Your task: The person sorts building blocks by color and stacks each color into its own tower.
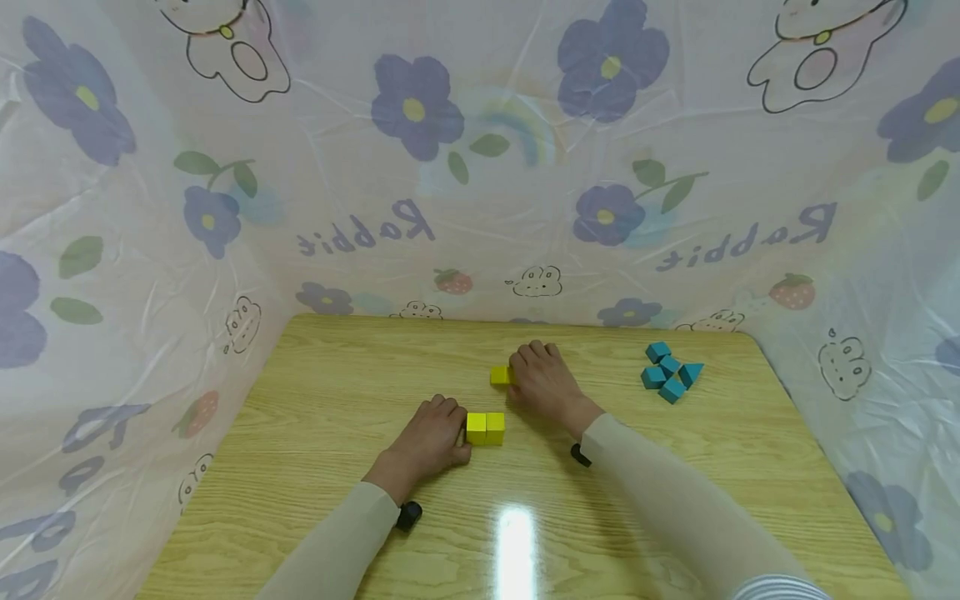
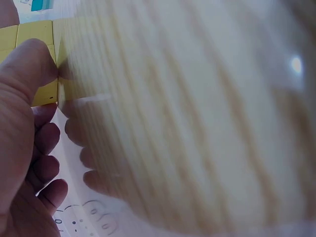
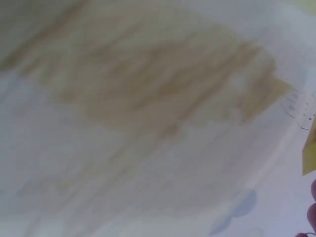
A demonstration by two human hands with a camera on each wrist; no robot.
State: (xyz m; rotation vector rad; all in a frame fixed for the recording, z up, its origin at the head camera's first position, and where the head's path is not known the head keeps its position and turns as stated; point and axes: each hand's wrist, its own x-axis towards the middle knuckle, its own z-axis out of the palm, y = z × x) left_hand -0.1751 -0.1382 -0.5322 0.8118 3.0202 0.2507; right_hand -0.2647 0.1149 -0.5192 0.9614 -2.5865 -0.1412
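Currently, the left hand (image 1: 426, 437) pinches yellow cubes (image 1: 485, 428) rightward, the right hand (image 1: 545, 379) a yellow block (image 1: 498, 376) leftward.

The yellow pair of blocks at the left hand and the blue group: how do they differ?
The yellow pair forms a straight row; the blue group lies loosely clustered at mixed angles. The left hand touches the yellow pair; no hand touches the blue group. Both consist of plain-coloured blocks.

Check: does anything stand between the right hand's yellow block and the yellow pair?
Nothing visible does: in the head view, only tabletop shows between the yellow block and yellow pair; the blue pieces lie farther right.
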